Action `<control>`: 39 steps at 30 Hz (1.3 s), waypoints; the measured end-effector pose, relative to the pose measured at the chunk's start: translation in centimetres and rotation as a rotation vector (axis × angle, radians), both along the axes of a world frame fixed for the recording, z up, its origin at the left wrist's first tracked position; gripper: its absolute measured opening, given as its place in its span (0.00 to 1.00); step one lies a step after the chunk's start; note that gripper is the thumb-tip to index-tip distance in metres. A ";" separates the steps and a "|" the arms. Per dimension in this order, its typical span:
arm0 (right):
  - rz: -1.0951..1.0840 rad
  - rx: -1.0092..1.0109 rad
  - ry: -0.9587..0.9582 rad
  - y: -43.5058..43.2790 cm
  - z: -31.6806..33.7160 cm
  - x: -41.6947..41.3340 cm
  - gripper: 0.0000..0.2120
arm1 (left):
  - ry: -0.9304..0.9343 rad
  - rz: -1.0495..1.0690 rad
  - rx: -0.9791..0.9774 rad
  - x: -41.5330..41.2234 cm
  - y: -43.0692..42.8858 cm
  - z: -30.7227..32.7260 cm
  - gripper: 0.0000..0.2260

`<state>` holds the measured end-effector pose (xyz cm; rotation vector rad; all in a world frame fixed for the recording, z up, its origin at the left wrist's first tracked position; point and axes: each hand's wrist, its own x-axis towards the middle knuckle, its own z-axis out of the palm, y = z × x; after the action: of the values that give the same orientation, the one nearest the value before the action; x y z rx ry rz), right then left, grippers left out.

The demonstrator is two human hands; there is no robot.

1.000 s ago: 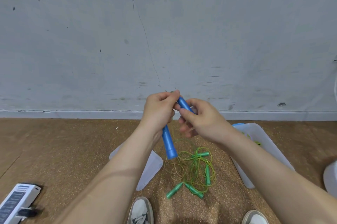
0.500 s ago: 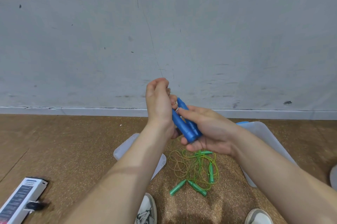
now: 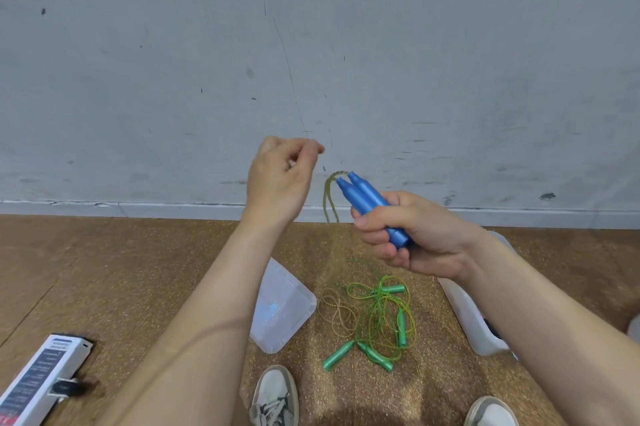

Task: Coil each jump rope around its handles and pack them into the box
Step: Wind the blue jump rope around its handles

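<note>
My right hand (image 3: pixel 412 235) grips the two blue handles (image 3: pixel 367 197) of a jump rope side by side, tips pointing up and left. Their thin olive rope (image 3: pixel 329 197) loops off the tips and hangs blurred down to a coil on the floor (image 3: pixel 337 316). My left hand (image 3: pixel 280 179) is raised just left of the handles with its fingers curled and thumb against index; I see no rope in it. Green jump ropes (image 3: pixel 377 318) with several green handles lie tangled on the floor below. The clear plastic box (image 3: pixel 467 318) stands at the right, partly hidden by my right forearm.
A clear lid (image 3: pixel 284 304) lies on the brown cork floor left of the ropes. A white printed carton (image 3: pixel 38 380) with a black clip sits at the lower left. My two shoes (image 3: pixel 275 398) are at the bottom edge. A grey wall rises behind.
My right hand has taken both blue handles together and moved right. My left hand let go of them and rose up and left.
</note>
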<state>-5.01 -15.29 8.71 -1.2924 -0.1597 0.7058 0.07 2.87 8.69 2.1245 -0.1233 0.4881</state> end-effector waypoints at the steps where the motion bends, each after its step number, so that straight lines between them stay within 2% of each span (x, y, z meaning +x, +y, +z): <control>1: 0.021 0.029 0.009 -0.1 0.0 -0.1 0.09 | 0.012 -0.120 -0.108 -0.1 -0.3 0.0 0.12; 4: 0.078 0.126 0.062 0.0 0.1 -0.4 0.07 | 0.124 -0.340 -0.272 -1.0 -2.0 -0.2 0.18; 8: 0.172 0.289 0.144 0.4 -0.3 -0.5 0.03 | 0.120 -0.304 -0.359 -1.3 -3.0 0.2 0.24; 10: 0.202 0.348 0.159 0.8 -0.8 -0.5 0.07 | 0.203 -0.324 -0.442 -1.4 -3.0 0.6 0.24; 13: 0.120 0.387 0.140 1.5 -0.5 -0.8 0.06 | 0.408 -0.441 -0.721 -1.8 -3.6 0.9 0.23; 15: -0.047 0.386 0.142 1.5 0.3 -0.7 0.05 | 0.467 -0.476 -0.788 -1.7 -3.9 0.5 0.21; 16: -0.142 0.364 0.132 1.3 0.5 -0.5 0.05 | 0.451 -0.468 -0.707 -1.5 -4.0 0.2 0.19; 17: -0.232 0.314 0.112 0.9 0.5 -0.1 0.04 | 0.392 -0.440 -0.503 -1.4 -3.9 -0.3 0.17; 19: -0.380 0.104 0.034 0.3 0.1 0.7 0.09 | 0.208 -0.373 0.136 -1.2 -3.5 -1.2 0.11; 20: -0.447 -0.063 -0.045 0.0 -0.3 1.1 0.11 | 0.156 -0.335 0.461 -1.4 -3.6 -1.2 0.09; 21: -0.494 -0.274 -0.158 -0.2 -0.8 1.3 0.12 | 0.124 -0.295 0.722 -1.7 -3.9 -0.9 0.11; 22: -0.520 -0.515 -0.295 -0.4 -1.3 1.6 0.11 | 0.106 -0.269 0.894 -2.2 -4.2 -0.6 0.15; 24: -0.475 -0.919 -0.531 -0.5 -2.2 2.0 0.09 | 0.088 -0.251 1.115 -3.1 -5.0 0.0 0.17; 25: -0.427 -1.038 -0.597 -0.4 -2.5 2.0 0.09 | 0.064 -0.264 1.203 -3.3 -5.3 0.1 0.16; 27: -0.348 -1.154 -0.672 0.0 -2.7 1.8 0.12 | 0.021 -0.321 1.298 -3.6 -5.4 0.3 0.10; 29: -0.307 -1.211 -0.712 0.3 -2.6 1.4 0.14 | 0.011 -0.372 1.293 -3.7 -5.4 0.7 0.06; 31: -0.272 -1.252 -0.726 0.3 -2.5 1.2 0.15 | 0.009 -0.387 1.201 -3.8 -5.3 1.0 0.04; 32: -0.251 -1.254 -0.727 0.3 -2.5 1.2 0.15 | 0.012 -0.398 1.123 -3.7 -5.1 1.0 0.02; 35: -0.177 -1.234 -0.712 -0.2 -2.5 1.4 0.17 | 0.080 -0.440 0.876 -3.3 -4.0 0.8 0.06; 37: -0.135 -1.208 -0.704 -0.3 -2.2 1.3 0.19 | 0.113 -0.436 0.706 -3.2 -3.3 0.7 0.02; 39: -0.094 -1.153 -0.688 -0.4 -1.9 1.1 0.19 | 0.116 -0.414 0.548 -3.1 -2.9 1.0 0.06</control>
<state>-3.92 -15.66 6.79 -2.6095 -0.2573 0.1915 -3.02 -0.02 9.68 2.5567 -0.6810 0.0831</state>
